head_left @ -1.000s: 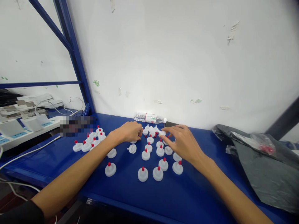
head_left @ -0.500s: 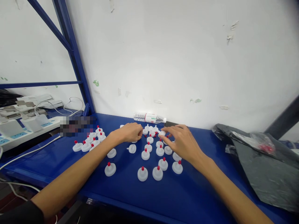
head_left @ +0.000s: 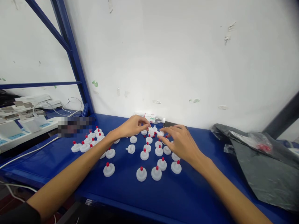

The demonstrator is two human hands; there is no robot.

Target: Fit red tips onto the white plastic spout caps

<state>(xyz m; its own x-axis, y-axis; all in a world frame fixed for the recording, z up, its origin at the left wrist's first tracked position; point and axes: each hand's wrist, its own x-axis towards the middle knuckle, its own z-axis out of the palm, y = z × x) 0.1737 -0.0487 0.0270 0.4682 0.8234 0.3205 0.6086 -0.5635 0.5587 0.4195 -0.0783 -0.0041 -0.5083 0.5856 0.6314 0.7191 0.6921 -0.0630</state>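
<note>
My right hand (head_left: 181,141) grips a white nozzle cap (head_left: 160,133) between thumb and fingers, its spout pointing left. Close on the left, the fingertips of my left hand (head_left: 136,125) are pinched together near that spout; whatever they hold is too small to make out. Around and below both hands, several white caps with red tips (head_left: 144,154) stand upright on the blue table (head_left: 121,194). One white cap without a red tip (head_left: 131,149) lies on its side between my forearms. Several loose red tips (head_left: 144,136) lie partly hidden behind the caps.
A clear plastic bottle (head_left: 153,118) lies against the wall, beside a dark flat object (head_left: 174,124). Grey plastic bags (head_left: 263,171) cover the right side. Power strips with plugs and cables (head_left: 30,129) occupy the left, near a blue metal frame (head_left: 72,56).
My left hand has moved right, up to the cap in my right hand, and its curled fingers now reach out in a pinch. My right hand stays nearly in place.
</note>
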